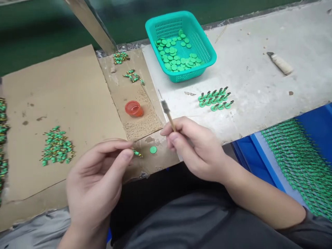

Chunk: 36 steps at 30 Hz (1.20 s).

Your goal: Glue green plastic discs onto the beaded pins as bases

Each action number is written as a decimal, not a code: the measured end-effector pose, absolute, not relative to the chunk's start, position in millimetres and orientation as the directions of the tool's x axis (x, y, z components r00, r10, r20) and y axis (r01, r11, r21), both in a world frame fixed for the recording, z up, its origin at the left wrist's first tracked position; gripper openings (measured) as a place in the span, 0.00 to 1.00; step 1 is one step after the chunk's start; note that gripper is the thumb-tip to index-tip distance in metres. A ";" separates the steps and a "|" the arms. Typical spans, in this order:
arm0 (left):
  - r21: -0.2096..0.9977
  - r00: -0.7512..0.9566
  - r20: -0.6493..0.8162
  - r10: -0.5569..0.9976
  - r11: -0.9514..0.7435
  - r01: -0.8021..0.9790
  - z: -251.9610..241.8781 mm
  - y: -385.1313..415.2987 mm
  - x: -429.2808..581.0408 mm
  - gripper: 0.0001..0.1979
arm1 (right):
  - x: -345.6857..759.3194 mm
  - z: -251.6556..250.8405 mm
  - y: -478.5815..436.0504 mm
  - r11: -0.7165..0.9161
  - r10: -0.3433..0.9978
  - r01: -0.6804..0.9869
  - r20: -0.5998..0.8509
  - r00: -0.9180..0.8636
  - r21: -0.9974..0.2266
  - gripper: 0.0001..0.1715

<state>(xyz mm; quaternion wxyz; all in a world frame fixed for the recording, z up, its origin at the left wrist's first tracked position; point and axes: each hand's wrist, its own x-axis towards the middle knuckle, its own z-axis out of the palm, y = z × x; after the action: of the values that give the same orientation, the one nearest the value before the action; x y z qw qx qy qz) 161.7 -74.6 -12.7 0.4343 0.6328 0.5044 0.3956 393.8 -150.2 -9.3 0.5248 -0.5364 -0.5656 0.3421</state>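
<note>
A worn, pale surface (259, 76) stretches beyond the fingers of the right hand (199, 152); stained cardboard (62, 93) spreads beyond those of the left hand (90, 186). A dark green panel (135, 20) backs the far edge. The left thumb and forefinger pinch a green figurine (137, 153), pointing right toward 1 green disc (153, 149). The right fingers, curled, grasp a brush (169, 119), bristles angled up and away from them.

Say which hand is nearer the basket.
Right. The right hand is on the near side of the basket; the left hand is also on the near side, but farther off to the left.
</note>
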 end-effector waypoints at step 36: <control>0.767 0.334 0.255 0.907 -0.400 0.502 -33.4 -79.4 152.9 0.05 | 408.4 -33.8 -138.9 0.390 0.883 0.484 0.468 0.045 -0.783 0.12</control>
<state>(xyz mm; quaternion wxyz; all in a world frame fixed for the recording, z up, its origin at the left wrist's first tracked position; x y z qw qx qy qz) 152.9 -79.4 -33.4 0.2935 0.7620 0.4623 0.3456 408.4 -138.9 -33.8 0.5065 -0.5157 -0.6624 0.1969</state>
